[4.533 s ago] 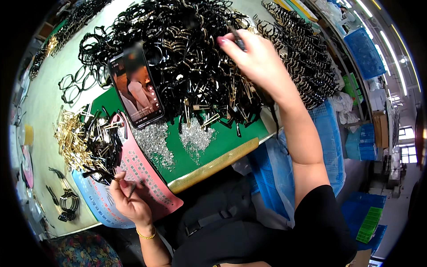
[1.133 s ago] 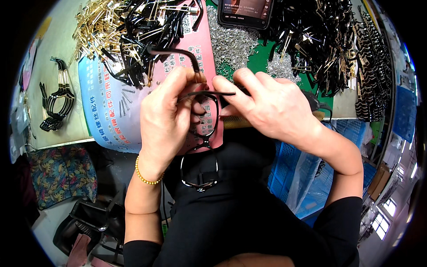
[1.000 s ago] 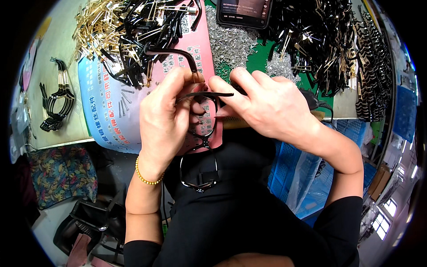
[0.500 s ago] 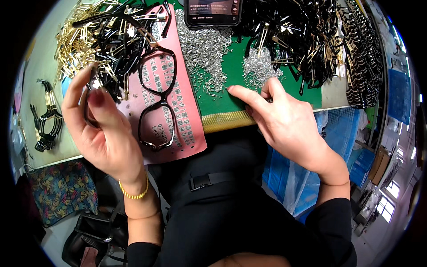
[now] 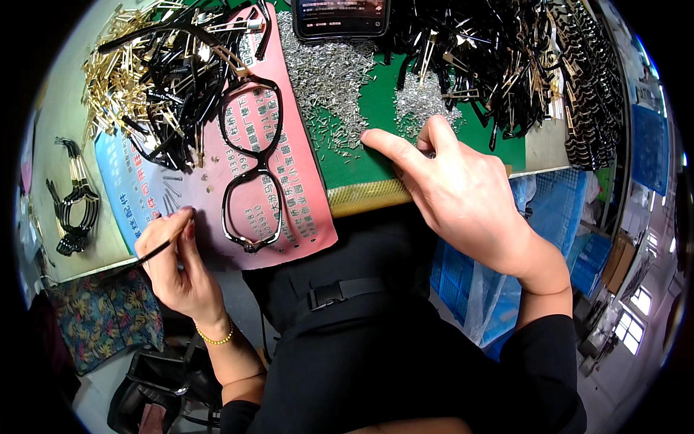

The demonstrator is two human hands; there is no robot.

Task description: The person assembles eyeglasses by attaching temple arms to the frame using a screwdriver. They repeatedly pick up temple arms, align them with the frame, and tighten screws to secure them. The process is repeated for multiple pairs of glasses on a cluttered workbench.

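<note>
My left hand (image 5: pixel 179 271) is closed at the front left table edge, pinching a thin dark eyeglass temple (image 5: pixel 157 249). Part of that temple is hidden by the fingers. To its right lies a black eyeglass frame (image 5: pixel 253 160) with a temple attached at its far end, on a pink and blue printed sheet (image 5: pixel 307 242). My right hand (image 5: pixel 463 192) hovers over the front of the green mat (image 5: pixel 361 170). One finger stretches left, its tip at the edge of a pile of small silver screws (image 5: pixel 329 94), while other fingers curl. Nothing shows in its grasp.
Black and gold temples (image 5: pixel 170 94) lie heaped at the back left. More black temples (image 5: pixel 484 65) are piled at the back right, beside a stacked row (image 5: pixel 589 94). A phone (image 5: pixel 341 18) stands at the back. Several temples (image 5: pixel 76 202) sit far left.
My left hand has come down toward the front edge and turned, with the temple now showing between its fingers. My right hand has shifted slightly left, its fingertip staying by the screws.
</note>
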